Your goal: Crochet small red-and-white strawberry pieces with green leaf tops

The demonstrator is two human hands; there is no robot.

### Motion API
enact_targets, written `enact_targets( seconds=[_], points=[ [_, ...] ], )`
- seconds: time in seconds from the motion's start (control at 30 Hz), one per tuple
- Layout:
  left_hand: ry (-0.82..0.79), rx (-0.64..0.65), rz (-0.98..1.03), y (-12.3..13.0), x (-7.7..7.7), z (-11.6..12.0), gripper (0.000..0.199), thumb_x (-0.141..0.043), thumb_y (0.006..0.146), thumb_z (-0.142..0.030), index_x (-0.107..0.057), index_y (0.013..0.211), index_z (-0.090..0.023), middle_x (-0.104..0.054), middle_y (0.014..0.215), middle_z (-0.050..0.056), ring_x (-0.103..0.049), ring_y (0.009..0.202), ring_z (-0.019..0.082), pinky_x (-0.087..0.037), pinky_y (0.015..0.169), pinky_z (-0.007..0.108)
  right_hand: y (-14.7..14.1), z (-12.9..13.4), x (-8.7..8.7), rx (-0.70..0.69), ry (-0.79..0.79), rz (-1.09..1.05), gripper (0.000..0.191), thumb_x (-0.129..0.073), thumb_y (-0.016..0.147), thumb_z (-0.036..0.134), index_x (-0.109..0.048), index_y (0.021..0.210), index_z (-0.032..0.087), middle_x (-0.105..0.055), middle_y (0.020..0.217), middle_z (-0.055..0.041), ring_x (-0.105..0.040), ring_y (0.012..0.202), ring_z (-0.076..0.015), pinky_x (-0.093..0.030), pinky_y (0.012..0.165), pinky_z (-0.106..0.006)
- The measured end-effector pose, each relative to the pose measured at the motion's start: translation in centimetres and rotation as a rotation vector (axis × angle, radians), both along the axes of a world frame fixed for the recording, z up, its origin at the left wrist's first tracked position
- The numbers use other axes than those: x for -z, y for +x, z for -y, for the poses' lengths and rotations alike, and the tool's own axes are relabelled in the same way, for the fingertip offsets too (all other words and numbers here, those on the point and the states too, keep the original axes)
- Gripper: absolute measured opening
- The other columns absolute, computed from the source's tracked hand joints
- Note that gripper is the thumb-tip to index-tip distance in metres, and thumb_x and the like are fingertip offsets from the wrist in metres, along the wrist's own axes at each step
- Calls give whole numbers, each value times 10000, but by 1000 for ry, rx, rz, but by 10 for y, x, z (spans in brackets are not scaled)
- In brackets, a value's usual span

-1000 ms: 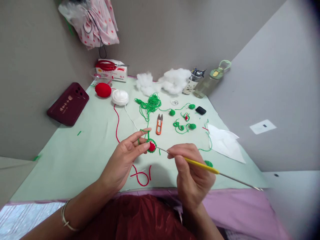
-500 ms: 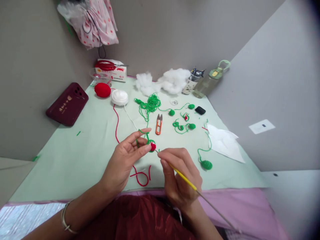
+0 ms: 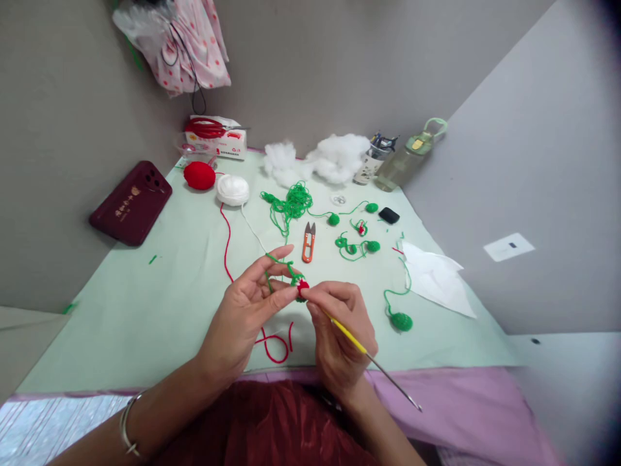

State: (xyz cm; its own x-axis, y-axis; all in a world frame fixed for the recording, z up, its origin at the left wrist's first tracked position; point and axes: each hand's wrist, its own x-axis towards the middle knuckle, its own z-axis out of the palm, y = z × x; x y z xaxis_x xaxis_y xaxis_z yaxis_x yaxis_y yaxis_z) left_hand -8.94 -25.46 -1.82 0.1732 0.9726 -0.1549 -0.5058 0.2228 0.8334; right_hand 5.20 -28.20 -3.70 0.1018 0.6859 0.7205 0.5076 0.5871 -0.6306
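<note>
My left hand pinches a small red, white and green crochet piece between thumb and fingers. Green yarn runs over its raised index finger. My right hand grips a crochet hook by its yellow handle, and its fingertips meet the right side of the piece. The hook's working tip is hidden at the piece; its bare metal end points down to the right. Beneath the hands lies a curled length of red yarn. Just beyond them are orange thread snips.
A red yarn ball, white yarn ball and green yarn tangle lie farther back. White stuffing and a bottle stand behind. Several small green crocheted pieces and white paper are rightward; a phone is left.
My right hand has moved slightly left and up, so its fingertips now touch the crochet piece. The hook has gone in closer, and the piece has tilted and shifted a little right.
</note>
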Motion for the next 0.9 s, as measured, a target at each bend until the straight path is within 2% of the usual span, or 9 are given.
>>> enact_targets(
  seconds=[0.13,0.4,0.53,0.67,0.77,0.9],
  points=[
    [0,-39,-23,-1,-2,-5,366,-851,842,-245,-793,1203,-258,-660,858,-22,-606,837,138,-478,848,253,-1,-1,7,-27,5,-38,363,-645,955,53,-779,1179,305,-696,966,-47,-706,822,-169,-600,648,-309],
    [-55,-43,35,1,-5,-6,374,-878,806,-210,-795,1169,-243,-677,838,-29,-587,822,117,-458,846,237,-1,0,10,-47,25,-76,418,-660,940,18,-777,1209,315,-699,987,-41,-702,857,-163,-608,687,-311],
    [-88,21,54,-1,-7,-3,409,-849,836,-216,-763,1235,-243,-697,860,-25,-604,833,122,-458,865,255,-1,0,6,-61,-6,-187,401,-664,938,11,-800,1151,322,-707,989,-31,-704,873,-154,-597,689,-290],
    [-86,69,57,-3,-7,-2,397,-829,857,-221,-759,1248,-248,-683,853,-34,-605,803,110,-457,847,249,6,-3,4,-173,-127,-329,305,-649,974,78,-811,1096,305,-723,979,-31,-704,881,-157,-601,731,-305],
    [-73,99,59,-4,-6,-2,372,-819,862,-213,-773,1229,-254,-687,860,-33,-610,807,107,-457,842,243,9,-6,5,-253,-182,-445,235,-667,984,146,-821,1059,307,-725,950,-30,-695,832,-159,-589,684,-305],
    [-39,161,66,-7,-4,-1,274,-811,873,-217,-807,1142,-266,-734,854,-30,-643,806,107,-471,844,241,11,-9,4,-301,-201,-469,193,-695,979,181,-829,1040,306,-725,918,-26,-679,831,-157,-574,688,-297]
  ],
)
